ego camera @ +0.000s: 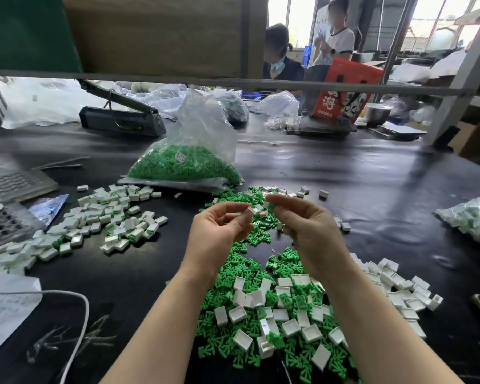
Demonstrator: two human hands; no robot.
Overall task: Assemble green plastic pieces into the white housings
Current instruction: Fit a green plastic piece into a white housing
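My left hand (pixel 219 231) pinches a small white housing (pixel 250 211) between thumb and fingertips, held up over the table. Just to its right, my right hand (pixel 302 223) pinches a green plastic piece (pixel 271 207), a short gap from the housing. Below both hands lies a mixed heap of loose green pieces (pixel 233 275) and empty white housings (pixel 291 327). A pile of housings with green showing in them (pixel 108 220) lies to the left.
A clear bag of green pieces (pixel 189 159) stands behind the hands. More white housings (pixel 399 289) spread to the right, a bag of parts (pixel 471 217) at the right edge. A heat sealer (pixel 122 120), paper sheets (pixel 6 306) and a white cable (pixel 78 342) lie left. Two people work across the table.
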